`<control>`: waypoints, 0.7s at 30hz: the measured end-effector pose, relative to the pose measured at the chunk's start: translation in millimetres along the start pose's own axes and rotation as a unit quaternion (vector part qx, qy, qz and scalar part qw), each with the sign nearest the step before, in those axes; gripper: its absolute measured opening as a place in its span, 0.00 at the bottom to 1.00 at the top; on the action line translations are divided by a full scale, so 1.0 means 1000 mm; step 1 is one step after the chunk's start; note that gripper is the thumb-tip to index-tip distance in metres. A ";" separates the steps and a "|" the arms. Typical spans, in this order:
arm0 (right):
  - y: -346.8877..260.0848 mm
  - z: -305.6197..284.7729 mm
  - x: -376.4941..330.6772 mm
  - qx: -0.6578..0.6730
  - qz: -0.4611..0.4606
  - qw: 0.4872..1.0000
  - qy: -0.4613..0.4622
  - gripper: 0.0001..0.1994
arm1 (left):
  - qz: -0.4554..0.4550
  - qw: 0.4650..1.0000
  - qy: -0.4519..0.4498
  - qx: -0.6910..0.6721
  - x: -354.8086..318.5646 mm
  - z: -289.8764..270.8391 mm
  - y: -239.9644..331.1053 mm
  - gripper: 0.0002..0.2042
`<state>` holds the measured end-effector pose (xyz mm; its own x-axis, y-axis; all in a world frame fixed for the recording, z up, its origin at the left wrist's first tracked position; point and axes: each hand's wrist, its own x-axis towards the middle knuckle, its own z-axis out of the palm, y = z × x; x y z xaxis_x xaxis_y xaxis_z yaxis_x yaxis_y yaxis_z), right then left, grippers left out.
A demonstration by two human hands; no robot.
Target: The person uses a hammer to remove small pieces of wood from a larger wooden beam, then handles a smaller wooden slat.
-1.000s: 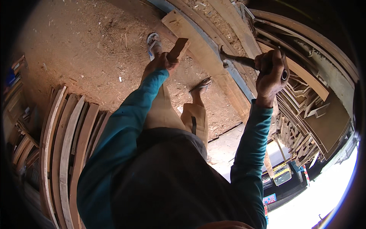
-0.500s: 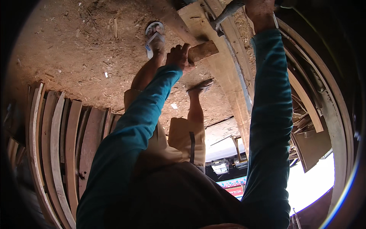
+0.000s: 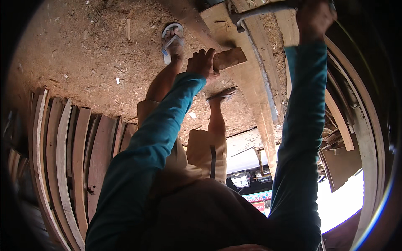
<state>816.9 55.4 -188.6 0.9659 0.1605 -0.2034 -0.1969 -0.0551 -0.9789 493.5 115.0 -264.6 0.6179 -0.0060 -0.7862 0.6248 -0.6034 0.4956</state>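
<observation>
My left hand (image 3: 203,65) is closed round the end of a short wooden block (image 3: 230,58). The block's free end lies over a long, wide plank (image 3: 247,83); whether it touches is hard to tell. At the upper right, my right hand (image 3: 316,17) is raised, somewhat blurred, and wrapped round the handle of a dark hammer (image 3: 268,8). The hammer's head points left, above the far part of the plank and apart from the block.
Wood chips litter the dirt floor (image 3: 83,54). Several boards (image 3: 79,154) stand in a row at the left. More timber (image 3: 345,125) is stacked at the right. My sandalled feet are near the plank, one foot (image 3: 226,95) close beside it.
My right hand has moved right, bringing the hammer with it; the handle now lies more level. The left hand still grips the block, and the whole view has shifted slightly.
</observation>
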 end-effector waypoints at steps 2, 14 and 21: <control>-0.006 -0.037 -0.023 0.055 -0.007 0.998 -0.010 0.14 | 0.008 1.000 -0.009 -0.005 0.006 -0.005 0.002 0.33; -0.025 0.001 -0.058 0.061 -0.004 0.994 -0.091 0.16 | -0.009 0.999 -0.003 0.035 0.000 -0.009 -0.004 0.34; -0.019 0.069 -0.014 -0.069 0.054 0.990 0.112 0.16 | -0.027 0.995 -0.067 0.069 0.012 -0.006 0.004 0.36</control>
<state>795.7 122.7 -169.1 0.9564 -0.0758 -0.2819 -0.2915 -0.1965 -0.9362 506.4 117.5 -270.3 0.5100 -0.0710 -0.8572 0.5789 -0.7088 0.4031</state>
